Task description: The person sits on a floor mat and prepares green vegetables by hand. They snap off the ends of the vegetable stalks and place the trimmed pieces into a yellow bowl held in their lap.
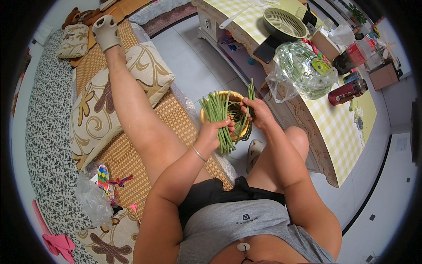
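Note:
My left hand (216, 130) is wrapped around a thick bundle of long green beans (216, 109), its thumb laid across the stems. To the right, my right hand (257, 110) grips a thinner bunch of green beans (251, 89) that stands up above the fingers and trails down below them. Under both hands is a yellow bin (203, 115) on the floor, and more loose green strands (235, 110) show inside it. Parts of the bin are hidden by the beans and my hands.
A table with a checked cloth (324, 120) stands at the right. On it are a plastic bag of green beans (293, 69), a colander (285, 24), a dark phone (267, 49) and a red thermos (347, 92). The sofa (123, 158) at the left holds cushions (150, 71) and a plastic bag (92, 198).

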A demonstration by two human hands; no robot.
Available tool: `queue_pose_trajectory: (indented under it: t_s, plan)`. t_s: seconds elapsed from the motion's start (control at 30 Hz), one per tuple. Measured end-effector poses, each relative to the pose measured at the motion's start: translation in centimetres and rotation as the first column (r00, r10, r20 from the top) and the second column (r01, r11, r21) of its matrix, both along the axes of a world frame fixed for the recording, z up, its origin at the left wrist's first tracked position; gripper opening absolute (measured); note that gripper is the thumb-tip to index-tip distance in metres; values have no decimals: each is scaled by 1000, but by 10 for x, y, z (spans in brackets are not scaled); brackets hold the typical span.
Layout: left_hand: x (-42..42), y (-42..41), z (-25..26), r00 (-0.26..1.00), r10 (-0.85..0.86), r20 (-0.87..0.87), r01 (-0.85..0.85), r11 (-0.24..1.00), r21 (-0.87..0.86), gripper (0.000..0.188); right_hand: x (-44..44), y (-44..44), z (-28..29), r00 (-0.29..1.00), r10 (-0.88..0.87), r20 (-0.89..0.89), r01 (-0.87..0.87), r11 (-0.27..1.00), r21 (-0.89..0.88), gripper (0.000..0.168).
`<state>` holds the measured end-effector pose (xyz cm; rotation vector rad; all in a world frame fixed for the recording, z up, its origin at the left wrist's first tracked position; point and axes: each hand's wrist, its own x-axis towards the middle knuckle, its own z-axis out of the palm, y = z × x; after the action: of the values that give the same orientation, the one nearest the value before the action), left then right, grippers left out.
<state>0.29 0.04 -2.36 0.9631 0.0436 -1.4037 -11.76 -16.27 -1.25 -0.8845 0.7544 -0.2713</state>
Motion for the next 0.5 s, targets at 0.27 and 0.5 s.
queue_pose_trajectory:
  t_s: [0.27, 0.5]
  plan:
    - [-4, 1, 4, 997, -69, -31, 69, 998, 5, 22, 3, 7, 4, 999, 29, 22, -29, 1000, -8, 18]
    - [-7, -2, -1, 996, -68, 57, 73, 993, -90, 32, 4, 13, 8, 998, 31, -51, -33, 998, -49, 16]
